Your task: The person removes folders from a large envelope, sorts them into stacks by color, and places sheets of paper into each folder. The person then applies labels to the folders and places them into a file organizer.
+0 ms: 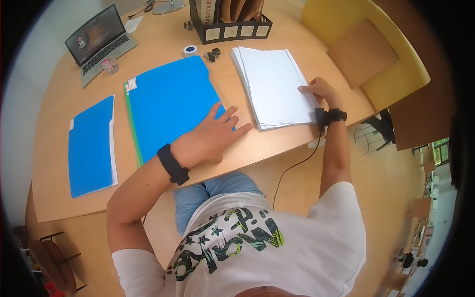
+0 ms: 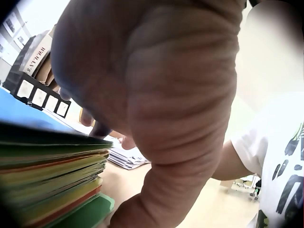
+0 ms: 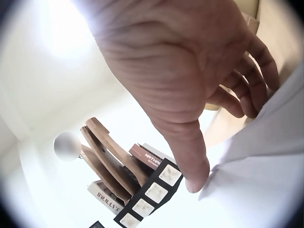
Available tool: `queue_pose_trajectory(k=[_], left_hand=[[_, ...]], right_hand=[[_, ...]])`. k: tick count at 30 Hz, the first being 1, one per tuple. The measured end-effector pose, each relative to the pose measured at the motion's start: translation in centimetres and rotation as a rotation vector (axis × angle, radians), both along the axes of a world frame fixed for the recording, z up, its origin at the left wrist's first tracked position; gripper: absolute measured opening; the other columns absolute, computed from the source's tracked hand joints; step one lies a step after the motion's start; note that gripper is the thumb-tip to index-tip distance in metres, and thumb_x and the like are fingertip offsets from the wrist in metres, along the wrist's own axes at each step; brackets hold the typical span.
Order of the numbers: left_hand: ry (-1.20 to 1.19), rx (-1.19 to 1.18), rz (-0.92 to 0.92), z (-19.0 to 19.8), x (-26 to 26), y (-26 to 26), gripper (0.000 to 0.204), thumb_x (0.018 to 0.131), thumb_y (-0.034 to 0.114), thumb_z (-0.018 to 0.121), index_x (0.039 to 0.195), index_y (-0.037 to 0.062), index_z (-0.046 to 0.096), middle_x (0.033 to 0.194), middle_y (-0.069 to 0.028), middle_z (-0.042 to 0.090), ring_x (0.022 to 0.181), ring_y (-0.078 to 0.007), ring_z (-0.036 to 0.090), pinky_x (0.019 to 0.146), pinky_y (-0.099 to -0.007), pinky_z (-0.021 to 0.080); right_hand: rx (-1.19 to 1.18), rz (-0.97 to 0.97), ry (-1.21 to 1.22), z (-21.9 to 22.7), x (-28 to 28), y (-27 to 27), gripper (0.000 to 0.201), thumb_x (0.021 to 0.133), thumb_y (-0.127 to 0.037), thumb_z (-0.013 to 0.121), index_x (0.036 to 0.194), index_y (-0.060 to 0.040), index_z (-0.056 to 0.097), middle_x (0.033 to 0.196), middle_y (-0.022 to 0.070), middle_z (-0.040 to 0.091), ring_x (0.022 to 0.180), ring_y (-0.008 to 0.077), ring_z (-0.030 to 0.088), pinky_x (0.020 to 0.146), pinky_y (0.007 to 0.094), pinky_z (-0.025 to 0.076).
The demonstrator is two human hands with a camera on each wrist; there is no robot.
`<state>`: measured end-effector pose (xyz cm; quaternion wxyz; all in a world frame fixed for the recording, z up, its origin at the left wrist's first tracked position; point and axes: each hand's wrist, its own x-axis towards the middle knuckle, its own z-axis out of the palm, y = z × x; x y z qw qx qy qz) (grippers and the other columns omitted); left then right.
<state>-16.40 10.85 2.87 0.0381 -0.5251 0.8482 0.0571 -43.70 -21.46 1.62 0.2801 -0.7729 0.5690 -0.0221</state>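
Observation:
A thick blue folder (image 1: 168, 96) lies in front of the person, a green edge showing along its left side. My left hand (image 1: 210, 136) is at its lower right corner, fingers spread over the folder's edge and toward the table. In the left wrist view, layered coloured sheets (image 2: 57, 175) show below the folder's top. To the right lies a stack of white paper (image 1: 274, 86). My right hand (image 1: 322, 93) grips its right edge, thumb on the top sheet. In the right wrist view the right thumb (image 3: 192, 166) meets the paper's edge, the other fingers curled beside it.
A thinner blue folder (image 1: 91, 148) with white sheets lies at left. Behind are an open laptop (image 1: 99, 44), a roll of tape (image 1: 190, 50), a small black object (image 1: 213, 54) and a black organizer (image 1: 235, 33) holding books. A yellow chair (image 1: 410, 69) stands at right.

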Motion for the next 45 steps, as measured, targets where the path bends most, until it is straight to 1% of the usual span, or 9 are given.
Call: queue_pose_trajectory(k=[1, 13, 16, 22, 25, 28, 32, 41, 45], left_hand=[[-0.033, 0.038, 0.005, 0.0, -0.1, -0.4, 0.087, 0.062, 0.008, 0.069, 0.142, 0.0111, 0.034, 0.131, -0.0169, 0.045, 0.136, -0.0337, 0.029, 0.111, -0.0569, 0.016], [0.127, 0.056, 0.088, -0.4, 0.0, -0.1, 0.071, 0.070, 0.008, 0.064, 0.136, 0.0057, 0.040, 0.120, -0.0167, 0.049, 0.123, -0.0313, 0.041, 0.107, -0.0495, 0.027], [0.219, -0.339, 0.102, -0.6, 1.0, 2.3, 0.070, 0.075, 0.017, 0.068, 0.137, 0.0055, 0.039, 0.129, -0.0190, 0.046, 0.124, -0.0350, 0.041, 0.104, -0.0465, 0.032], [0.242, -0.244, 0.573, -0.8, 5.2, 8.9, 0.072, 0.075, 0.037, 0.074, 0.132, 0.0050, 0.045, 0.132, -0.0199, 0.046, 0.118, -0.0377, 0.046, 0.097, -0.0434, 0.040], [0.216, -0.235, 0.524, -1.2, 6.3, 9.4, 0.066, 0.075, 0.040, 0.073, 0.126, 0.0050, 0.052, 0.127, -0.0174, 0.050, 0.112, -0.0366, 0.049, 0.094, -0.0429, 0.042], [0.249, -0.260, 0.439, -0.5, 7.2, 9.2, 0.060, 0.076, 0.046, 0.070, 0.119, 0.0066, 0.057, 0.117, -0.0130, 0.054, 0.104, -0.0309, 0.052, 0.080, -0.0418, 0.046], [0.284, -0.187, 0.483, 0.5, 7.0, 9.1, 0.053, 0.077, 0.041, 0.070, 0.116, 0.0069, 0.060, 0.118, -0.0134, 0.055, 0.106, -0.0325, 0.051, 0.088, -0.0418, 0.045], [0.253, -0.383, 0.550, -1.4, 5.0, 10.3, 0.019, 0.088, 0.012, 0.054, 0.103, 0.0028, 0.059, 0.108, -0.0132, 0.062, 0.100, -0.0281, 0.059, 0.079, -0.0379, 0.052], [0.339, -0.322, 0.585, -1.6, 5.5, 10.7, 0.032, 0.082, 0.008, 0.054, 0.113, 0.0029, 0.057, 0.113, -0.0161, 0.059, 0.103, -0.0312, 0.057, 0.083, -0.0401, 0.050]], right_hand=[[0.058, 0.032, 0.004, 0.0, 0.6, -0.6, 0.053, 0.064, -0.038, 0.080, 0.092, 0.0012, 0.056, 0.075, 0.0086, 0.059, 0.062, 0.0168, 0.057, 0.053, 0.0292, 0.045], [-0.042, 0.124, -0.109, -1.1, 5.2, -3.9, 0.043, 0.063, -0.022, 0.081, 0.094, 0.0014, 0.061, 0.079, 0.0079, 0.062, 0.066, 0.0186, 0.060, 0.060, 0.0310, 0.050], [-0.057, 0.151, -0.055, 0.0, 5.2, -2.8, 0.049, 0.063, -0.023, 0.081, 0.101, 0.0012, 0.061, 0.085, 0.0115, 0.064, 0.074, 0.0219, 0.063, 0.062, 0.0326, 0.051], [-0.503, 0.225, 0.236, 1.5, 6.9, -1.2, 0.064, 0.063, -0.027, 0.081, 0.116, 0.0002, 0.057, 0.102, 0.0169, 0.064, 0.096, 0.0250, 0.063, 0.077, 0.0319, 0.051], [-0.485, 0.444, -0.255, 2.9, 11.0, 0.6, 0.061, 0.071, -0.032, 0.077, 0.118, 0.0020, 0.058, 0.100, 0.0184, 0.065, 0.095, 0.0285, 0.063, 0.082, 0.0355, 0.050], [-0.390, 0.636, -0.318, 4.5, 17.2, 4.2, 0.051, 0.075, -0.034, 0.074, 0.113, -0.0021, 0.063, 0.098, 0.0167, 0.066, 0.095, 0.0270, 0.063, 0.083, 0.0347, 0.050], [-0.580, 0.806, -0.269, 2.5, 24.8, 4.2, 0.048, 0.079, -0.035, 0.070, 0.114, -0.0022, 0.062, 0.105, 0.0170, 0.064, 0.099, 0.0299, 0.061, 0.084, 0.0392, 0.049], [-0.734, 0.712, 0.270, -1.5, 31.8, 4.2, 0.025, 0.082, -0.017, 0.057, 0.099, -0.0027, 0.069, 0.103, 0.0178, 0.067, 0.100, 0.0343, 0.062, 0.084, 0.0426, 0.049], [-0.730, 0.689, 0.264, -2.7, 31.9, 3.8, 0.028, 0.085, -0.021, 0.050, 0.098, -0.0032, 0.068, 0.106, 0.0186, 0.063, 0.104, 0.0342, 0.059, 0.087, 0.0448, 0.046]])
